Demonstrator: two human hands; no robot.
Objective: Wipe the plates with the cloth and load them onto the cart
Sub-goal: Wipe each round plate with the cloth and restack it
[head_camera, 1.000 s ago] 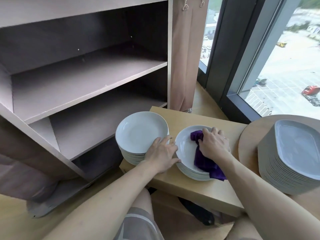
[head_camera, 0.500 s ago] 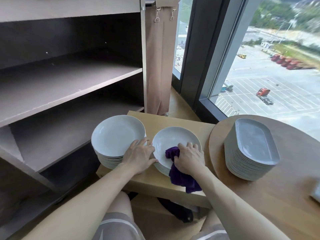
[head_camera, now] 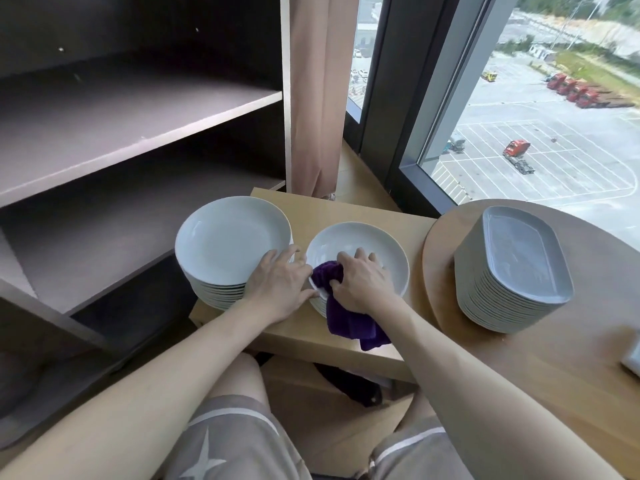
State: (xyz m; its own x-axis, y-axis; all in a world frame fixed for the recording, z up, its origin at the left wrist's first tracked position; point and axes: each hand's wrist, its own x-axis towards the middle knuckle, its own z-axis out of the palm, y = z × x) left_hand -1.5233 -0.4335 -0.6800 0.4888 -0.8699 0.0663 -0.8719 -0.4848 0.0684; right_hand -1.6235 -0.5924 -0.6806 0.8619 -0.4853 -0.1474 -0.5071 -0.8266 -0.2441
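wiping is under way on the top white round plate (head_camera: 360,247) of the right-hand stack, which sits on the low light wooden table (head_camera: 367,211). the right hand (head_camera: 363,284) lies on the near left part of that plate, its fingers curled round a bunched purple cloth (head_camera: 329,273). the loose end of the cloth hangs over the plate's near rim and onto the table. the left hand (head_camera: 280,285) lies between the two stacks with its fingers fairly straight and spread. its fingertips rest on the near right edge of the taller stack of white round plates (head_camera: 228,237), and its thumb touches the near rim of the plate being wiped. it looks to be steadying rather than gripping.

the task seems to be at an early stage. the grey-brown shelved cart (head_camera: 138,133) stands just left of the table, and no plate shows on any of its shelves in view, so loading has not begun as far as can be seen. both round stacks are many plates deep, and a stack of grey oval platters (head_camera: 519,261) waits on the round wooden table (head_camera: 554,368) to the right. whether any plate in these stacks is already wiped cannot be told. what is left, by this reading, is finishing this plate, lifting it across to a cart shelf, and repeating for nearly everything else.
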